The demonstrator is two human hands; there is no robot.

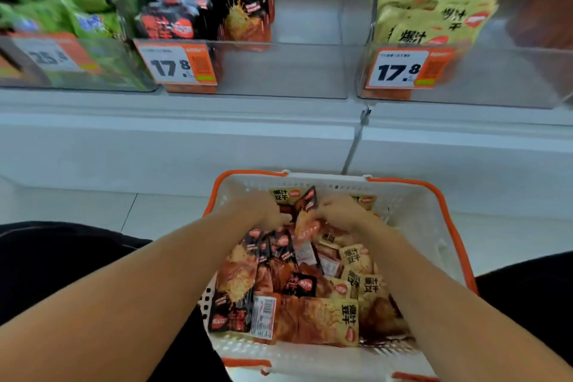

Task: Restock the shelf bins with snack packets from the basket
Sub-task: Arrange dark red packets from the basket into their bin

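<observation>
Both hands were down in the white basket, toward its far end: the left hand and right hand had fingers curled onto the same black-and-orange snack packet, lifted above the heap. These packets looked light, soft and crinkly, with slick film, so pinching the flat sealed edge seemed safest. The half-full black-packet bin stood above the basket.
</observation>
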